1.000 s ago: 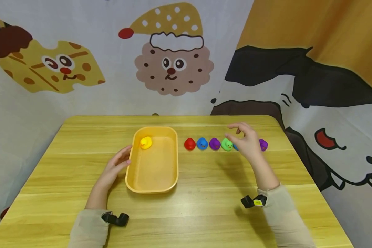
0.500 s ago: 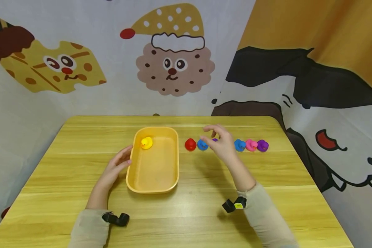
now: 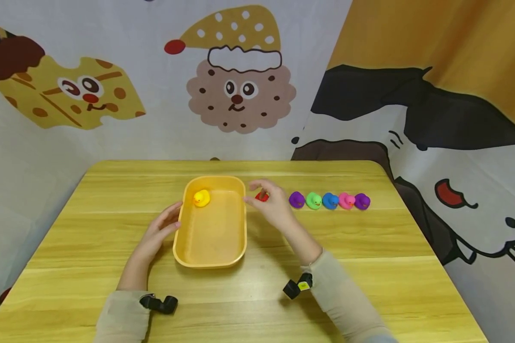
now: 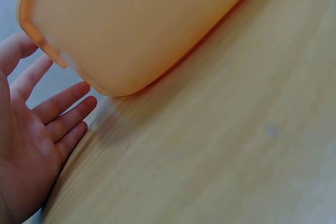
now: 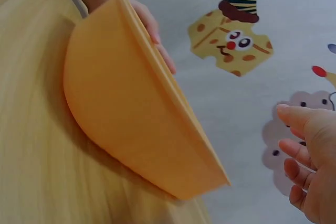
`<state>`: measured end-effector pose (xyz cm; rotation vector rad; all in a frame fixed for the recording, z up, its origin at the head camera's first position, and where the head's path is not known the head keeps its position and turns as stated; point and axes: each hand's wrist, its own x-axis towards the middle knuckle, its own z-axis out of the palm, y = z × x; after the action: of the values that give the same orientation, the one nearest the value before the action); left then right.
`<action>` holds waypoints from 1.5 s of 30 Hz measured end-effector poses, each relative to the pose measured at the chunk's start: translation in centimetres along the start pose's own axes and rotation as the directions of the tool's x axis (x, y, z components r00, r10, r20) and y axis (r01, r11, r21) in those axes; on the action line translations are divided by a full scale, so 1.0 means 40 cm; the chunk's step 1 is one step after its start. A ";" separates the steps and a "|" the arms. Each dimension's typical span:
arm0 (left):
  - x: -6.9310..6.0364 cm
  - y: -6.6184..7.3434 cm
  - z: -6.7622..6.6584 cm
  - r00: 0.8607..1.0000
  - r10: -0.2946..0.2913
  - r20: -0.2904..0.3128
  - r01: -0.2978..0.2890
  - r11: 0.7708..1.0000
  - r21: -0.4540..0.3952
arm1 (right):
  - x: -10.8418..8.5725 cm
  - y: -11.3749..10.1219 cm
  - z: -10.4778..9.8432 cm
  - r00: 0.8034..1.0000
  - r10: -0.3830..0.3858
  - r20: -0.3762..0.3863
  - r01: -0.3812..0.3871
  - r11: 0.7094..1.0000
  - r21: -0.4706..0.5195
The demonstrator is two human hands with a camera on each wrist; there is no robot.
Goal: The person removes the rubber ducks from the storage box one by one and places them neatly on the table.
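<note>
A yellow-orange plastic tray stands left of the table's middle, with a yellow rubber duck in its far left corner. At the tray's left side rests my left hand, its fingers mostly straight and the thumb near the rim; the left wrist view shows the fingertips beside the tray wall. My right hand hovers over a red duck, thumb and fingers apart, nothing between them. The right wrist view shows that hand empty, with loosely bent fingers. The blue duck beside the red one is hidden behind it.
Further right, the row continues with a purple duck, a green duck, a blue duck, a pink duck and another purple duck. A printed cloth hangs behind the wooden table.
My right hand has moved left along the row of ducks, from the right end to the red duck near the tray. The left hand and the tray have stayed in place.
</note>
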<state>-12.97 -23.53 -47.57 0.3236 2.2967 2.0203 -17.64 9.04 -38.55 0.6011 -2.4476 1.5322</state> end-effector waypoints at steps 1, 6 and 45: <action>0.000 0.000 0.000 1.000 0.001 0.001 -0.001 1.000 0.000 | 0.002 -0.001 0.010 1.000 0.000 0.010 0.000 1.000 -0.002; 0.001 -0.002 -0.001 1.000 0.001 0.002 -0.001 1.000 0.000 | 0.011 -0.008 0.055 0.999 -0.002 0.046 0.003 1.000 -0.015; -0.001 0.001 -0.002 1.000 0.000 0.012 0.000 1.000 -0.002 | 0.130 0.030 0.280 0.923 0.233 0.306 -0.201 0.970 -0.134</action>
<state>-12.94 -23.62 -47.54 0.3348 2.2879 2.0147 -22.28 -1.73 -42.62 0.6185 -2.9050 1.4733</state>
